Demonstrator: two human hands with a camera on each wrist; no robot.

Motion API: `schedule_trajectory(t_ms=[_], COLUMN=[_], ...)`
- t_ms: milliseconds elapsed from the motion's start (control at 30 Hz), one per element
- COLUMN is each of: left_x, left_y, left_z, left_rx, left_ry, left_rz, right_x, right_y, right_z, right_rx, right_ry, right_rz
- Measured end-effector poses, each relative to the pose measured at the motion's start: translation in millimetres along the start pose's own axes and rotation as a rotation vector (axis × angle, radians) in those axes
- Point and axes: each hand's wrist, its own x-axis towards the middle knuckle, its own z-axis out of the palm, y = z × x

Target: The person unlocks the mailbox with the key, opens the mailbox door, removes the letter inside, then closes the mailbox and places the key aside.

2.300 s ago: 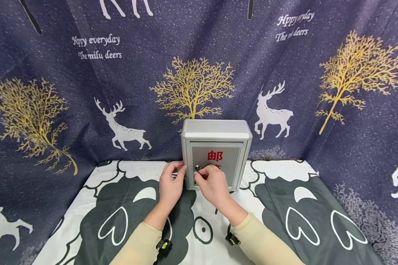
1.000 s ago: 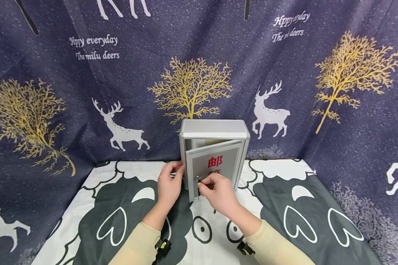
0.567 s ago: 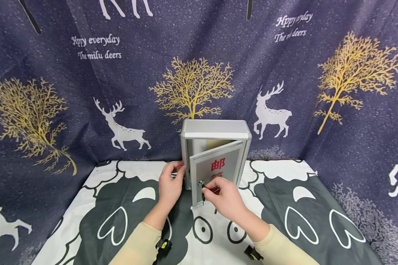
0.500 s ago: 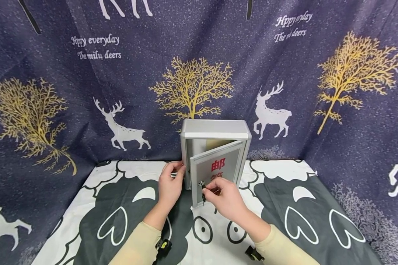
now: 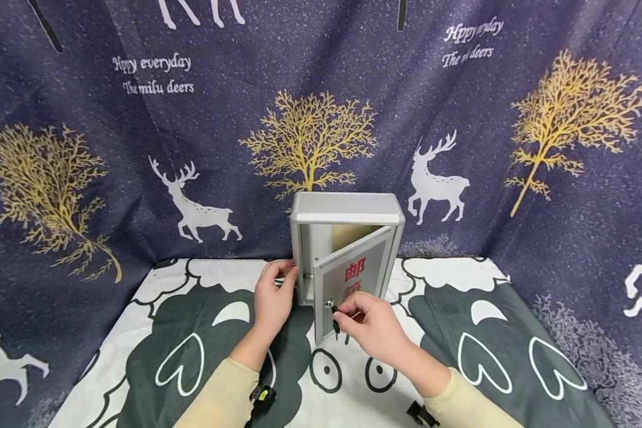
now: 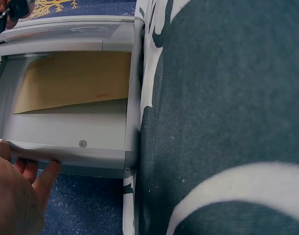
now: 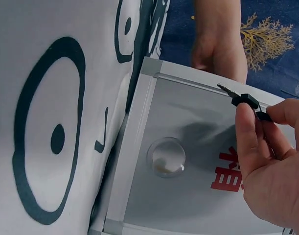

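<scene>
A silver metal mailbox [image 5: 348, 208] with red characters stands upright at the back of the cloth-covered surface. Its door [image 5: 326, 324], hinged on the right, is swung partway out. My right hand [image 5: 377, 324] pinches a black-headed key [image 7: 263, 116] at the door's lock [image 5: 329, 304]; a second black-headed key [image 7: 245, 101] hangs beside it, blade free. My left hand [image 5: 273, 297] rests its fingers against the mailbox's left side; in the left wrist view, straight fingers [image 6: 46, 181] touch the outer wall. Inside leans a tan paper envelope [image 6: 80, 81], partly hidden by the door in the head view.
The surface bears a white and dark grey cartoon sheep cloth [image 5: 348, 410]. Close behind the mailbox hangs a dark blue curtain [image 5: 219, 148] printed with deer and yellow trees. A small round clear disc [image 7: 166, 156] sits on the door's front.
The door has swung from closed to partway out, exposing the inside and the envelope. My right hand has moved toward me and rightward with the key. My left hand has kept its place.
</scene>
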Motion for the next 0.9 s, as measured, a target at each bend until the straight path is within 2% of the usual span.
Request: schedule_trajectory(t_ms=[467,900], left_x=[0.1,0.9], left_y=[-0.1,0.0], left_z=[-1.3,-1.4], left_rx=[-0.008,-0.007], left_ry=[-0.013,-0.014], left_rz=[-0.007,-0.029], right_x=[-8.9,-18.9], right_y=[6.2,14.9], right_z=[-11.9,-28.2], right_rx=[0.027,0.093], right_ry=[-0.045,-0.082], right_rz=[-0.027,-0.110])
